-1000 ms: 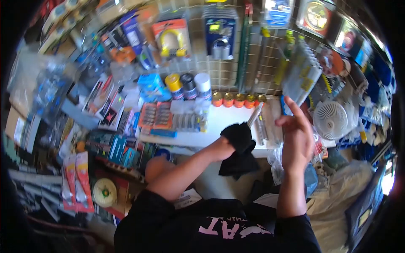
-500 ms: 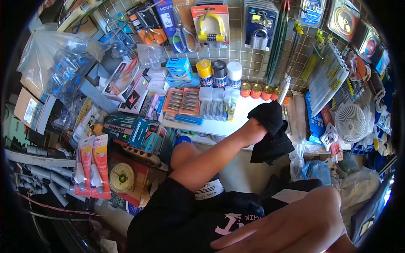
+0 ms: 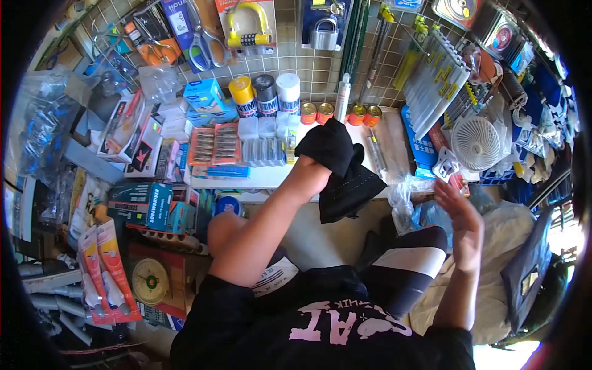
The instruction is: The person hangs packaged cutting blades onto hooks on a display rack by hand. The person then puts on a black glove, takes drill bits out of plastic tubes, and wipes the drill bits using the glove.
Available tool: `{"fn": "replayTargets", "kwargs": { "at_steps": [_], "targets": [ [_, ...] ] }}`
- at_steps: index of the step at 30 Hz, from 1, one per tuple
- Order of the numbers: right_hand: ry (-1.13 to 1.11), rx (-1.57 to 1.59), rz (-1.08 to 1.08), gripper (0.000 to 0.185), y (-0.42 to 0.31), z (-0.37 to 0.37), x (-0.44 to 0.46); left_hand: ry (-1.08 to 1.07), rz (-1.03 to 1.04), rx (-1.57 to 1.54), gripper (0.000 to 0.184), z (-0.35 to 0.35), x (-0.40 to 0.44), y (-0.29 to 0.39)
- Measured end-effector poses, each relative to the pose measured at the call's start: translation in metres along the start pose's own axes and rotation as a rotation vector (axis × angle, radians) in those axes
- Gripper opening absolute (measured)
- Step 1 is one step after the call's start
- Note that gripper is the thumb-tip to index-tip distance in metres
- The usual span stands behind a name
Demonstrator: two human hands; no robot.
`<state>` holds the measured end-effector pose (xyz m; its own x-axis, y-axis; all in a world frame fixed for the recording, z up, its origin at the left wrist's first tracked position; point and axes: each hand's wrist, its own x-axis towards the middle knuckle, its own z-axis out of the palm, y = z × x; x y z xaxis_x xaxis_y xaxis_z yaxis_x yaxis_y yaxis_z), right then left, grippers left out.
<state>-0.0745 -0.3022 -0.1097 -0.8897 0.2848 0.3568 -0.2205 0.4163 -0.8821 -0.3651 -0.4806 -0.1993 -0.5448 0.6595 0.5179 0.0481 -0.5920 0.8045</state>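
Observation:
My left hand is closed around a bunched black cloth with a line of pale stitching. The cloth covers most of the fingers, and its lower part hangs down over the floor. A slim white tube with small markings rises from the top of the cloth. It appears to be gripped along with it, though its lower end is hidden. Held up on the right, my right hand has its fingers stretched out and carries nothing. Clear plastic bags lie just beyond it.
Spray cans, small orange tins and packaged goods stand on the white shelf. Locks and scissors hang on the wire grid. A white fan is at right; a dial scale and red tube packs are at left.
My view has shifted right. The right hand has moved up and outward from low in front of my body. The cloth and white tube have moved left along the row of tins.

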Motion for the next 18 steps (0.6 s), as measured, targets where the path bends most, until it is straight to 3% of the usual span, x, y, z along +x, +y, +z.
{"fn": "replayTargets", "kwargs": {
  "at_steps": [2,4,6,8,10,12,14,16,18],
  "targets": [
    [0.071,-0.855,0.309,0.089,0.029,-0.019,-0.041,0.09,0.044,0.008,0.007,0.006,0.002,0.011],
    [0.079,-0.894,0.868,0.098,0.058,-0.016,-0.1,0.117,0.019,0.053,0.007,0.004,0.0,0.012],
    [0.102,-0.796,0.85,0.111,0.102,-0.008,-0.178,0.125,0.009,0.053,0.007,0.002,0.001,0.007],
    [0.154,-0.88,0.845,0.116,0.083,0.027,-0.181,0.107,0.003,0.003,0.007,0.003,0.002,-0.003],
    [0.222,-0.938,0.898,0.121,0.091,0.028,-0.17,0.142,-0.034,-0.045,0.006,0.011,0.003,-0.01],
    [0.325,-1.04,0.976,0.117,0.101,0.018,-0.146,0.047,-0.152,-0.136,0.007,0.015,0.006,-0.008],
    [0.445,-0.992,0.937,0.1,0.112,-0.003,-0.125,0.044,-0.149,-0.16,0.007,0.02,0.007,-0.017],
    [0.416,-0.963,0.978,0.082,0.13,-0.032,-0.111,0.024,-0.172,-0.245,0.006,0.025,0.008,-0.02],
    [0.151,-1.12,1.08,0.067,0.119,-0.038,-0.086,-0.025,-0.261,-0.49,0.004,0.029,0.011,-0.018]
  ]
}}
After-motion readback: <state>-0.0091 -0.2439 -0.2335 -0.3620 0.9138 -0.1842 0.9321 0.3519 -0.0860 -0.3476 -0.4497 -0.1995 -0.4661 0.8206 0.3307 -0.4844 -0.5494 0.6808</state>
